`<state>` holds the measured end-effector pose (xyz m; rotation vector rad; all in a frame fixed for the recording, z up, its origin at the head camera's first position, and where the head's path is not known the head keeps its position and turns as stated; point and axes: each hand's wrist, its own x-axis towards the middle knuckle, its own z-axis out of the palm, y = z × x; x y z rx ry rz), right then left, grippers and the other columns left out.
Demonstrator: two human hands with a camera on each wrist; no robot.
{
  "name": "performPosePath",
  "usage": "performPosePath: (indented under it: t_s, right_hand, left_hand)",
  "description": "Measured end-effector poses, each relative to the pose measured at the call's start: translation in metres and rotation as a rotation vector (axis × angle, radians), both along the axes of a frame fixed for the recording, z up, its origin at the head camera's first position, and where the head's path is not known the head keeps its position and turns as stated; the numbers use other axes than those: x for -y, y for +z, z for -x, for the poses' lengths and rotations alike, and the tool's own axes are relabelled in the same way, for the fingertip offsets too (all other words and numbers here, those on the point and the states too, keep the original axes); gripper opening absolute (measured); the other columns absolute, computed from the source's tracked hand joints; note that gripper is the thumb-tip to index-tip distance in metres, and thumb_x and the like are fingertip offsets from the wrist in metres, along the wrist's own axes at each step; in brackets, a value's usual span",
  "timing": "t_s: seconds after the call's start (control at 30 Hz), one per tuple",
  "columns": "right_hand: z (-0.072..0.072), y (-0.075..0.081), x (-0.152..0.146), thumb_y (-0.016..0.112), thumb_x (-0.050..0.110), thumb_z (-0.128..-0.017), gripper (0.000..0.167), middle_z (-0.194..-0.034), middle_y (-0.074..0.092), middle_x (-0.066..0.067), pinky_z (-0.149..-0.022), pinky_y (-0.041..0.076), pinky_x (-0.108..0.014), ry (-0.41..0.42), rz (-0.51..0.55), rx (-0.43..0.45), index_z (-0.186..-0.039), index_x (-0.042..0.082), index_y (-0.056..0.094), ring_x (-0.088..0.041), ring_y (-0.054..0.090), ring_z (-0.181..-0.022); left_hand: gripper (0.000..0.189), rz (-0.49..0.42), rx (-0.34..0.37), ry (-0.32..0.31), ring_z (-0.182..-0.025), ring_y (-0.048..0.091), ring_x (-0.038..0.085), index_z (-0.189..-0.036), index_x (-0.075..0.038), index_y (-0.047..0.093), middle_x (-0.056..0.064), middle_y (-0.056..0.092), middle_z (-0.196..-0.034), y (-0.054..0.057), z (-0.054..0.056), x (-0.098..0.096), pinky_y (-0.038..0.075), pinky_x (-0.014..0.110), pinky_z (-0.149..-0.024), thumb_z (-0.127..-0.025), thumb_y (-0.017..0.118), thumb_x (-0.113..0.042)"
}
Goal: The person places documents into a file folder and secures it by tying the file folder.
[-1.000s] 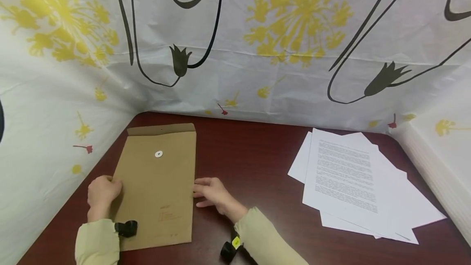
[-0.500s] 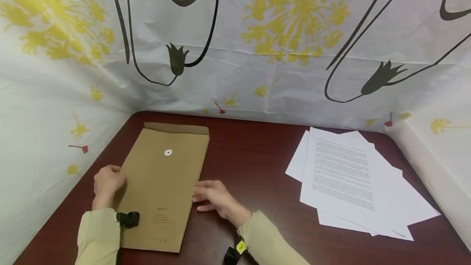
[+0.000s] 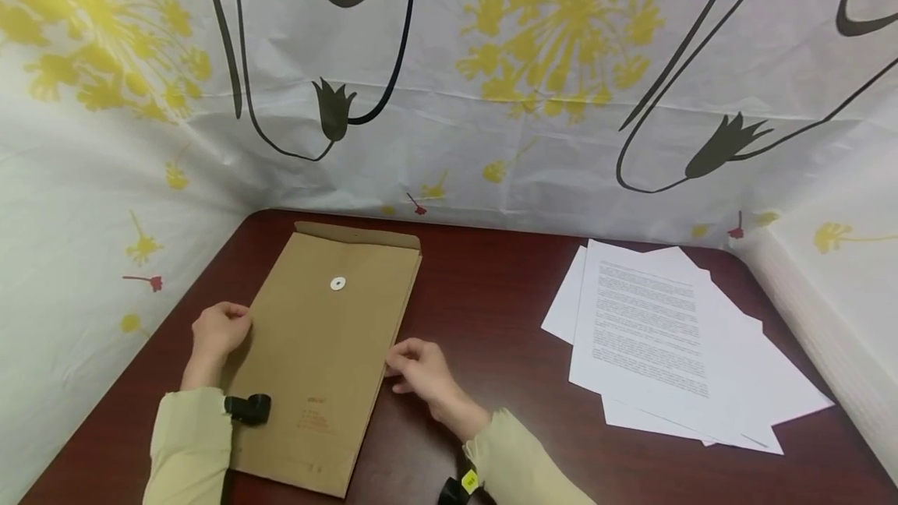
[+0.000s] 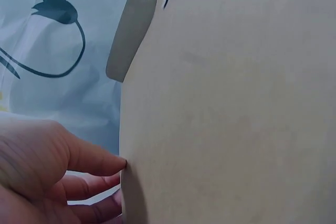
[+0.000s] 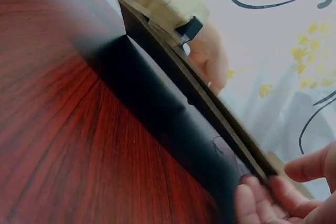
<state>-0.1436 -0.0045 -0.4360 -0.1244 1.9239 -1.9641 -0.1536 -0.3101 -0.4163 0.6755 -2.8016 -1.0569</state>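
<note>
A brown kraft document envelope (image 3: pixel 316 349) lies slanted between both hands, its flap (image 3: pixel 358 235) folded out at the far end and a white round button (image 3: pixel 337 284) below it. Red print marks its near part. My left hand (image 3: pixel 219 331) pinches the left edge, the thumb on the front face in the left wrist view. At the right edge, my right hand (image 3: pixel 426 372) grips the envelope with fingers underneath. In the right wrist view, the envelope's edge (image 5: pixel 194 90) stands above the tabletop, with a dark shadow below it.
Several white paper sheets (image 3: pixel 645 333) lie fanned at the right of the dark red table (image 3: pixel 491 294), the top one printed with text. A patterned white cloth (image 3: pixel 449 139) hangs behind and along the sides. Black cameras (image 3: pixel 249 409) sit at both wrists.
The envelope has shifted right and away, turning so its far end leans right. Both hands have moved slightly along with it, and the right fingers have closed in on its edge.
</note>
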Motion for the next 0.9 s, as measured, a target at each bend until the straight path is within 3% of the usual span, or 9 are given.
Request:
performPosePath:
  t_s: [0.13,0.3,0.5,0.6,0.77,0.9]
  right_hand:
    - [0.001,0.0,-0.002,0.06,0.005,-0.088,0.014,-0.072,0.063,-0.004,-0.057,0.054,-0.031,-0.068,0.06,-0.015,-0.091,-0.009,0.062,-0.016,0.064,-0.066]
    - [0.004,-0.002,-0.009,0.062,0.0,-0.084,0.011,-0.067,0.064,-0.005,-0.052,0.052,-0.026,-0.124,0.115,0.011,-0.09,-0.009,0.058,-0.014,0.063,-0.057]
    - [0.008,-0.007,-0.022,0.064,-0.002,-0.08,0.049,-0.072,0.066,-0.008,-0.05,0.051,-0.024,-0.148,0.125,0.042,-0.124,-0.007,0.042,-0.013,0.063,-0.055]
    - [0.011,-0.007,-0.029,0.063,0.001,-0.081,0.055,-0.071,0.066,-0.008,-0.049,0.05,-0.022,-0.133,0.11,0.07,-0.13,-0.008,0.04,-0.012,0.063,-0.054]
    - [0.013,-0.007,-0.037,0.061,0.006,-0.084,0.015,-0.062,0.061,-0.003,-0.047,0.05,-0.022,-0.123,0.086,0.096,-0.095,-0.003,0.057,-0.011,0.06,-0.05]
    - [0.013,-0.006,-0.044,0.061,0.007,-0.085,0.008,-0.058,0.057,0.0,-0.046,0.049,-0.023,-0.154,0.066,0.08,-0.087,0.0,0.059,-0.01,0.056,-0.048]
  left_hand:
    - [0.03,-0.018,-0.022,-0.027,-0.09,0.05,0.04,-0.104,0.012,0.057,0.029,0.056,-0.096,0.003,0.005,-0.008,0.041,0.04,-0.068,-0.089,0.05,-0.013]
    - [0.028,-0.016,-0.051,-0.044,-0.088,0.051,0.039,-0.102,0.012,0.058,0.027,0.057,-0.093,0.003,0.011,-0.018,0.042,0.042,-0.069,-0.088,0.052,-0.012]
    - [0.026,-0.018,-0.069,-0.093,-0.087,0.053,0.038,-0.103,0.011,0.058,0.025,0.058,-0.092,0.0,0.019,-0.028,0.043,0.044,-0.071,-0.089,0.052,-0.011]
    - [0.026,-0.009,-0.085,-0.125,-0.087,0.053,0.037,-0.102,0.01,0.058,0.025,0.059,-0.091,0.001,0.022,-0.033,0.043,0.044,-0.072,-0.089,0.052,-0.011]
    - [0.025,-0.025,-0.102,-0.172,-0.086,0.055,0.036,-0.103,0.01,0.058,0.025,0.059,-0.094,0.001,0.027,-0.046,0.044,0.045,-0.073,-0.09,0.053,-0.011]
    - [0.025,-0.054,-0.106,-0.214,-0.088,0.056,0.036,-0.105,0.01,0.058,0.025,0.06,-0.096,0.0,0.031,-0.06,0.045,0.046,-0.075,-0.091,0.053,-0.011]
